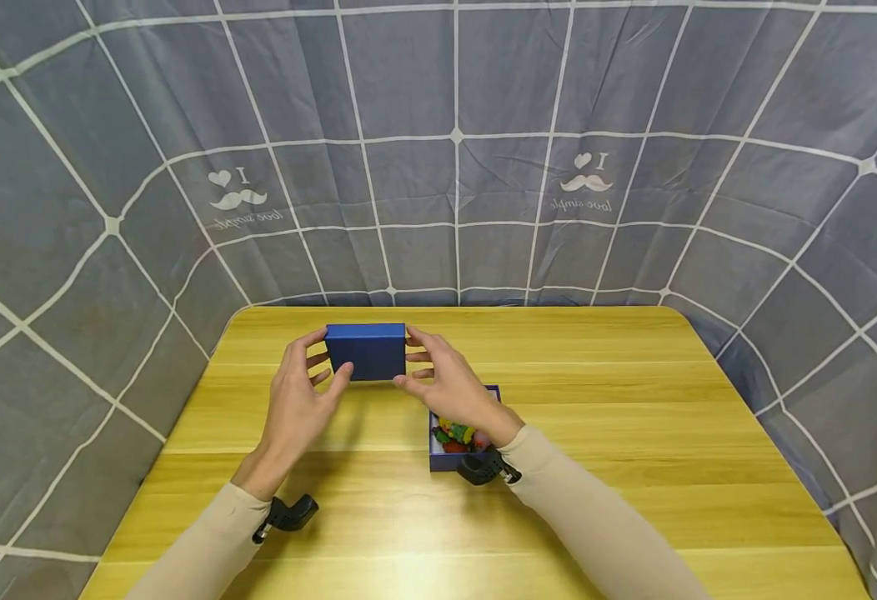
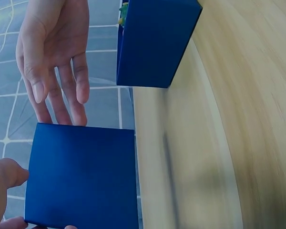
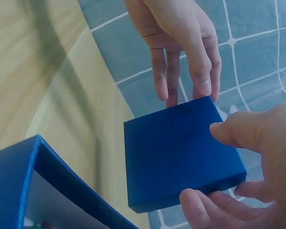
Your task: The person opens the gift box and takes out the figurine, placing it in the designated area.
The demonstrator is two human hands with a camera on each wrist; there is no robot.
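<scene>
A blue box lid (image 1: 367, 353) is held up over the table, its underside not seen. My left hand (image 1: 302, 402) grips its left end, thumb on the broad near face. At the other end my right hand (image 1: 449, 379) holds it, thumb at the lower corner. Both wrist views show the lid's smooth face and bits of both hands around its edges. Below my right wrist stands an open blue box (image 1: 438, 462). Colorful small pieces (image 1: 453, 435) lie inside, in red, green and yellow; my right hand and wrist partly cover them.
The wooden table (image 1: 633, 433) has rounded far corners. A grey curtain (image 1: 408, 183) with white grid lines hangs behind it and along both sides. Dark wrist devices (image 1: 288, 512) sit at the sleeve cuffs.
</scene>
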